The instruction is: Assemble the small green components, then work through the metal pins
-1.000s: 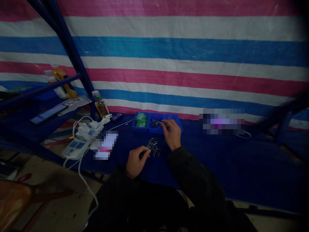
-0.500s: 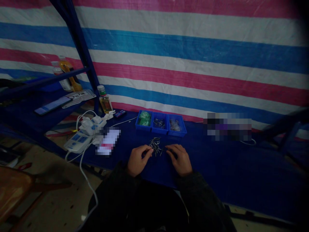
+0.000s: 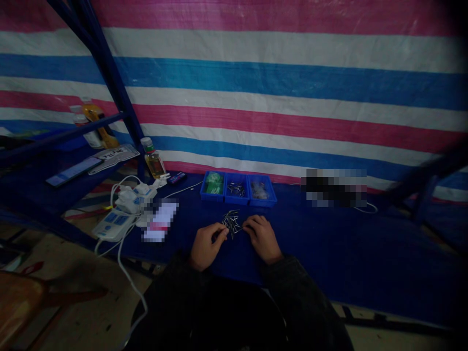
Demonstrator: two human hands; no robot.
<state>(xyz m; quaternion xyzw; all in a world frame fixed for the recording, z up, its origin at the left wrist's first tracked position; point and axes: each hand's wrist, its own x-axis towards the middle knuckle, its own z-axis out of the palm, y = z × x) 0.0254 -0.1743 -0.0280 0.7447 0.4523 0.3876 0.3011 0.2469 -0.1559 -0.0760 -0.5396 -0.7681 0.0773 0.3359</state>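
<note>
Brought the right hand (image 3: 263,240) back from over the blue trays (image 3: 212,198) to the right edge of the pile of metal pieces (image 3: 231,223) since one second ago; kept the left hand (image 3: 206,245) at about the same spot, by the pile's lower left edge. Located the pile on the blue tabletop (image 3: 314,248), between both hands, just in front of the trays. Noted narrow fingers on both hands, with tips drawn close; cannot tell whether pinching a piece. Best to work from the loose edge inward, pinch singly, and steady the heap lightly with the left fingertips to avoid scattering. Cannot separate single pieces where crossed, nor see either palm. Cannot identify the pixelated object (image 3: 333,188) at far right.
</note>
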